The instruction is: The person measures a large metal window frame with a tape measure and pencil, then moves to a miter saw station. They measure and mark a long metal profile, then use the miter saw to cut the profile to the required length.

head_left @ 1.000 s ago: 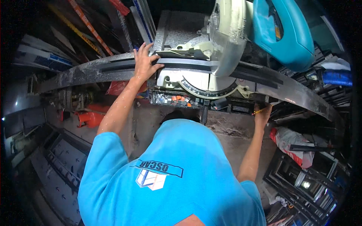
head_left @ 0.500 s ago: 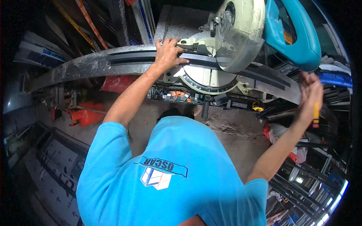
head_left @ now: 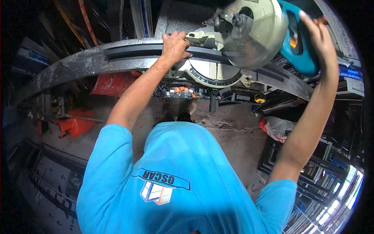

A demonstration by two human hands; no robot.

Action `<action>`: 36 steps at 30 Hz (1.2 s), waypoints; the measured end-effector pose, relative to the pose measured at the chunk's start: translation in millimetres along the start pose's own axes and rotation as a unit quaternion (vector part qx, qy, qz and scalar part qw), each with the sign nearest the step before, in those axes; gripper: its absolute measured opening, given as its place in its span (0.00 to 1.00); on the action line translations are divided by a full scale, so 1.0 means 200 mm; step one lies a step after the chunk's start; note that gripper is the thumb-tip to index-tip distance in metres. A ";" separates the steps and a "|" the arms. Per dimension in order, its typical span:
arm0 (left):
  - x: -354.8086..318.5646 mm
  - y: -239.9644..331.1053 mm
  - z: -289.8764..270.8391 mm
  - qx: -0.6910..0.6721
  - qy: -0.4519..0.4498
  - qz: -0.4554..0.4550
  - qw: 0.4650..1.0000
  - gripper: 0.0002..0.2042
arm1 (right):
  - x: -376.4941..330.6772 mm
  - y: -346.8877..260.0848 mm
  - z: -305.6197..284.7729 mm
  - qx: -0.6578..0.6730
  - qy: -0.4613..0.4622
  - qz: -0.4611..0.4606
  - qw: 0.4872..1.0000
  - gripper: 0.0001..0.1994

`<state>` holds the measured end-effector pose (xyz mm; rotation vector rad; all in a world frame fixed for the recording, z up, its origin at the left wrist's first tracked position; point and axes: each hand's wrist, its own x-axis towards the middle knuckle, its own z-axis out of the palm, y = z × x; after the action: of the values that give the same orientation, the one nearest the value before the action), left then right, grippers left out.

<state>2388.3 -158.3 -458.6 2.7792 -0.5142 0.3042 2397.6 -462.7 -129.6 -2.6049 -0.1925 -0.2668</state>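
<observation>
My left hand (head_left: 174, 47) presses a long dark metal profile (head_left: 134, 53) against the fence of a mitre saw, fingers over the fence and thumb along the front. The profile lies lengthwise across the saw's round, pale base (head_left: 224, 72). At the upper right, my right hand (head_left: 320, 37) is closed round the saw's teal handle (head_left: 307, 58); an orange-red bit shows by its fingers, too small to name. The saw head has a cream housing and a clear blade guard (head_left: 253, 39), blurred, standing over the profile just right of my left hand. Whether the blade touches the profile is hidden.
A long metal bench rail (head_left: 66, 74) runs along both sides of the saw. Below it, a tray of small offcuts (head_left: 181, 91) and a yellow-black tape measure (head_left: 260, 98) sit near the front edge. A red container (head_left: 78, 123) stands on the floor at left; frames are stacked at right.
My right hand has gone from beside the bench up and onto the saw handle. The saw head and guard have shifted and blurred. My left hand keeps its hold on the profile.
</observation>
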 end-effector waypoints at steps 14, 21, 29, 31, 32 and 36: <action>-0.03 -0.03 0.05 -0.007 0.040 0.017 0.999 0.16 | -0.61 0.01 0.43 0.034 0.158 0.065 0.985 0.14; -0.02 -0.03 0.04 0.002 0.028 0.017 0.999 0.16 | -0.63 0.01 0.44 0.045 0.151 0.058 0.986 0.14; -0.02 -0.03 0.05 0.015 0.017 0.013 1.000 0.15 | -0.63 0.01 0.43 0.046 0.145 0.042 0.987 0.15; -0.02 -0.03 0.05 0.014 0.015 0.012 1.000 0.15 | -0.63 0.01 0.43 0.049 0.144 0.043 0.987 0.15; -0.02 -0.03 0.05 0.015 0.018 0.011 1.000 0.15 | -0.63 0.01 0.43 0.049 0.145 0.044 0.987 0.15; -0.02 -0.02 0.04 0.021 0.014 0.008 1.000 0.16 | -0.63 0.01 0.44 0.028 0.157 0.054 0.986 0.13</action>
<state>2386.8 -156.6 -468.6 2.8071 -0.5291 0.3619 2288.9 -431.6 -234.5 -2.4666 0.0506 -0.6179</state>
